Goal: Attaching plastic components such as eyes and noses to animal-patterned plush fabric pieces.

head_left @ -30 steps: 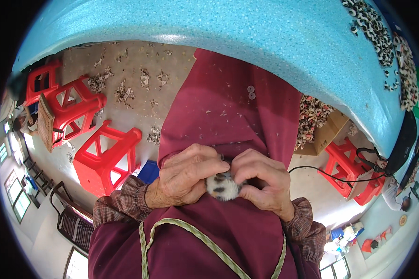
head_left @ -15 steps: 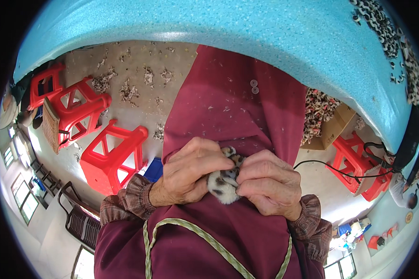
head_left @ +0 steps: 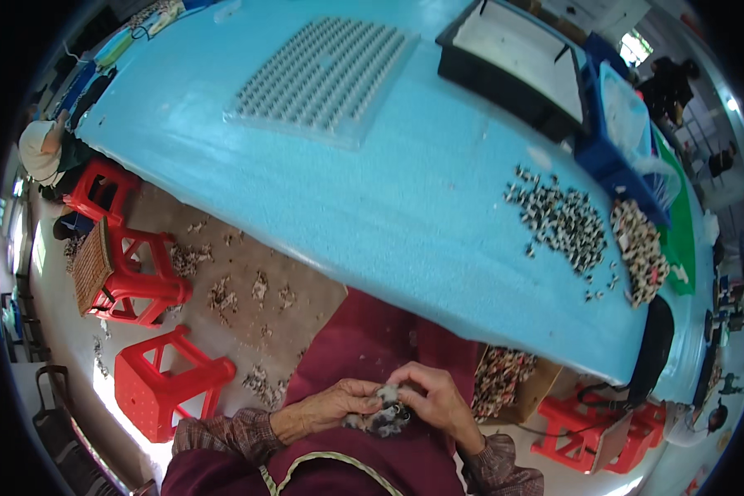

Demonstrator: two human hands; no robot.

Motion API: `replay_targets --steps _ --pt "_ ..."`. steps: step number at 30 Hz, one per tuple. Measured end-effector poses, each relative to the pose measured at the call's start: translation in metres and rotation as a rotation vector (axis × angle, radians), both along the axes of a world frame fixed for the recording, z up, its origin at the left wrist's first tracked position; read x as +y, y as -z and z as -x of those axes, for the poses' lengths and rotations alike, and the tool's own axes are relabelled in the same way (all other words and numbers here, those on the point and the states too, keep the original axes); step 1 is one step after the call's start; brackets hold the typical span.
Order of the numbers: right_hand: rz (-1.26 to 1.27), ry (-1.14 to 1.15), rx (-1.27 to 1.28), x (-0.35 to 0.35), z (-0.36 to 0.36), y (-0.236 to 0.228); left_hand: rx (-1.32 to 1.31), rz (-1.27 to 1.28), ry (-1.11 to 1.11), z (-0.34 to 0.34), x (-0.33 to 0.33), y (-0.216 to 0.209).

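Over my lap, my two hands meet around a small furry plush piece [head_left: 386, 423], grey and white with dark patches. My left hand [head_left: 337, 405] pinches it from the left side, thumb and fingers closed on its upper part. From the right, my right hand [head_left: 435, 403] has its fingertips pressed together at the top of the piece. Whether anything smaller sits between those fingertips is too small to tell. Beneath both hands lies the dark red apron [head_left: 351, 335], with loose bits of fluff on it.
The blue-covered table [head_left: 372, 223] carries a tray of small parts [head_left: 318, 78], a black bin [head_left: 512, 70], a heap of black-and-white pieces [head_left: 558, 223] and a mottled pile [head_left: 639, 252]. Red stools [head_left: 165, 384] stand left and right. A cardboard box [head_left: 537, 393] of scraps is under the table.
The view has tilted up, bringing much more of the table into sight. The plush piece has been turned in my hands, and my right fingers have shifted to its top.
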State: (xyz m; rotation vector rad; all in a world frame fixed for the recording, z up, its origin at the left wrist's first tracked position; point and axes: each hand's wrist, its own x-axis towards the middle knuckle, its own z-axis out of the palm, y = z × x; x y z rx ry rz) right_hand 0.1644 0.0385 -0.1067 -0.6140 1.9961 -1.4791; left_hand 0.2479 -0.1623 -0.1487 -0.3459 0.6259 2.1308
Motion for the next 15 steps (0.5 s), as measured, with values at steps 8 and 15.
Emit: replay_targets --steps 8,15 --pt "-0.077 0.104 0.427 0.025 0.162 -0.137 0.688 0.821 -0.492 0.081 -0.057 -0.106" --pt "-0.285 0.298 0.899 0.03 0.38 -0.158 1.409 2.141 -0.578 0.17 -0.086 -0.101"
